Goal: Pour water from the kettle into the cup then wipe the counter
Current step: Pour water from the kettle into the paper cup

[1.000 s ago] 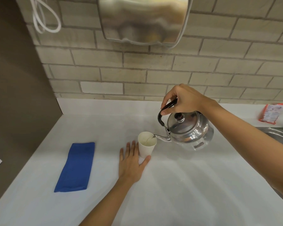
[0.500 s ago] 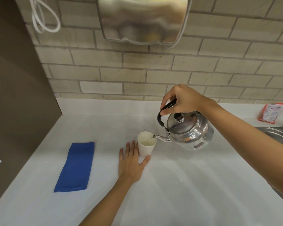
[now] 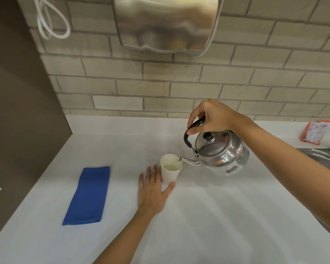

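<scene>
Looks like a shared pantry or washroom counter: white countertop (image 3: pixel 208 216), brick wall (image 3: pixel 160 88), steel wall dispenser (image 3: pixel 166 21) up top, sink (image 3: pixel 324 159) far right.

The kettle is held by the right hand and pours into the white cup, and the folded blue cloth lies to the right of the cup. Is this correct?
Not fully. In the head view the right hand does hold the kettle over the white cup, but the folded blue cloth lies to the left of the cup, beyond the left hand.
</scene>
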Demonstrator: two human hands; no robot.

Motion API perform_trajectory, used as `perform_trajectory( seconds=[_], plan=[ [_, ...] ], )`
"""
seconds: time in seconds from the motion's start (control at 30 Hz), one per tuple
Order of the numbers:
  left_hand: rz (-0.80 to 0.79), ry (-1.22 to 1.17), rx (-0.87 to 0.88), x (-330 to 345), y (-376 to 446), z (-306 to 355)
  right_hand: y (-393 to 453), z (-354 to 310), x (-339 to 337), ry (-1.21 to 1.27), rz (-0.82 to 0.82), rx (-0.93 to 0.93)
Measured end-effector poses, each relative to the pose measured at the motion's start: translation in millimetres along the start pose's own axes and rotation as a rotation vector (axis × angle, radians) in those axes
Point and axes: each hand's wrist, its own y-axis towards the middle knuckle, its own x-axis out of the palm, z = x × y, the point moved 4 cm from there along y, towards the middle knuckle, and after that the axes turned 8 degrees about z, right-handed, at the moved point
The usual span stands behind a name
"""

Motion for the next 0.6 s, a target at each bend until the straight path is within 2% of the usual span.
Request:
perform_trajectory(
  seconds=[0.6],
  plan=[
    [0.009,-0.003,0.002,1.8,0.8,-0.8,1.0,-7.3,-3.6,0.001,-0.003,-0.04]
  ],
)
